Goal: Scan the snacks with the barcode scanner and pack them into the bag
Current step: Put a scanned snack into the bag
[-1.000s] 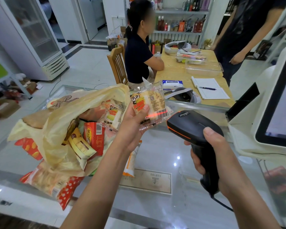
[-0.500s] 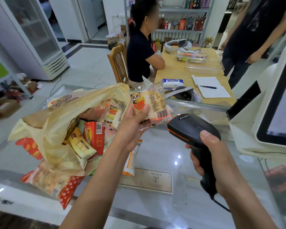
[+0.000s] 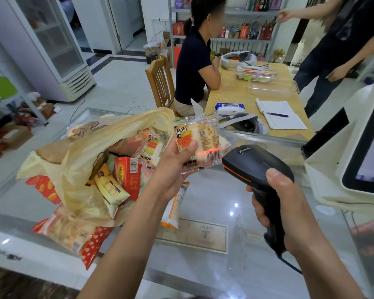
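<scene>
Currently, observations by item:
Counter: glossy glass-topped counter (image 3: 235,266) carrying the bag, loose snacks and a white checkout terminal (image 3: 354,160) at the right edge.
Bag: translucent yellow plastic bag (image 3: 91,160) lying on its side on the counter's left part, mouth open toward the camera; a red carton (image 3: 127,175) and a cream wrapped bar (image 3: 110,188) show in the opening.
Loose snacks: red polka-dot cracker packet (image 3: 73,236) on the counter just in front of the bag; orange-and-white wrapped stick (image 3: 174,208) on the counter under the left forearm.
Scanner: black handheld barcode scanner with orange trim (image 3: 253,162), nose just beside the held pack.
Left hand (image 3: 173,165): grasping a clear panda-printed rice-cracker pack (image 3: 199,143) above the counter, beside the bag's mouth; red scan light on its barcode.
Right hand (image 3: 274,203): clenched around the scanner grip, thumb on top.
</scene>
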